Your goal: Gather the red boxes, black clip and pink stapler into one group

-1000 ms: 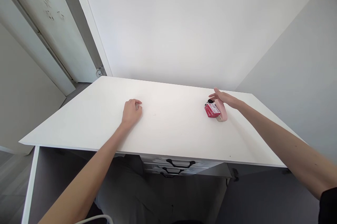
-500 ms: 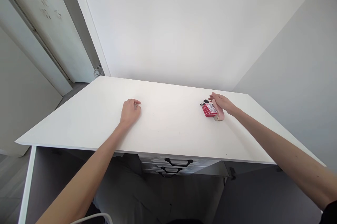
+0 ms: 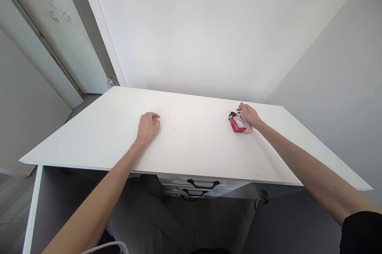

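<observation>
My right hand lies on top of a pink oblong object on the right part of the white desk, with its fingers curled over it. A small red box with a white label sits against that object's left side. A small black piece shows at the box's far end. My left hand rests on the desk left of centre, fingers curled under in a loose fist, with nothing in it.
White drawers with black handles sit under the desk's front edge. A plain wall runs behind the desk and another along its right side. A door and doorframe stand at the far left.
My right hand has come down from hovering above the pink object and closed over it. The left hand has stayed put.
</observation>
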A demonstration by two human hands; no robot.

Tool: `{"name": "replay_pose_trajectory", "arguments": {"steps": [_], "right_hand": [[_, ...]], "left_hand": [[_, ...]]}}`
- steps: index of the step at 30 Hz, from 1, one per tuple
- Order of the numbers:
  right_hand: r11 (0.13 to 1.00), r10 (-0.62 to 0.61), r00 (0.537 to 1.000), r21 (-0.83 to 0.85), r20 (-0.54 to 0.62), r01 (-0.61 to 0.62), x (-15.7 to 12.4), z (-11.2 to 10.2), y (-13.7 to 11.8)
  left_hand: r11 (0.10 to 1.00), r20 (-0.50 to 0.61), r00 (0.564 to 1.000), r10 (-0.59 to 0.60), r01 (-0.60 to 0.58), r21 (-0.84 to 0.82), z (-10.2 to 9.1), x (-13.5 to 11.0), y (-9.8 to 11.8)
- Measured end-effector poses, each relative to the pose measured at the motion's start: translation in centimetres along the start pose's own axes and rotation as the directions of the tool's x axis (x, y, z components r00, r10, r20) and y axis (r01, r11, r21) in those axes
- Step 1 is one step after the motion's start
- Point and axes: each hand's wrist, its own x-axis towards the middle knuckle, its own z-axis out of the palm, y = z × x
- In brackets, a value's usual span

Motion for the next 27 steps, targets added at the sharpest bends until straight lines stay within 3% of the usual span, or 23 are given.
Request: {"name": "replay_pose_trajectory", "arguments": {"steps": [7, 14, 21, 27], "right_hand": [[1.000, 0.007, 0.998, 0.003, -0.061, -0.007, -0.3, -1.0, 1.5], [0.996, -0.014, 0.990, -0.092, -0.140, 0.001, -4.8, -3.2, 5.7], [0.965, -0.138, 0.987, -0.234, -0.077, 0.117, -9.4, -3.9, 7.3], [0.902, -0.219, 0.976, -0.377, 0.015, 0.208, -12.3, -2.9, 8.4]], "left_hand": [[1.000, 0.007, 1.000, 0.003, -0.003, -0.005, -0.1, 0.0, 0.0], [1.000, 0.022, 1.000, -0.007, 0.007, -0.008, -0.4, -0.4, 0.1], [1.000, 0.047, 0.999, -0.006, 0.005, 0.010, -1.4, -1.7, 0.3], [0.995, 0.085, 0.994, 0.069, -0.074, 0.061, -2.8, -3.6, -0.2]]}}
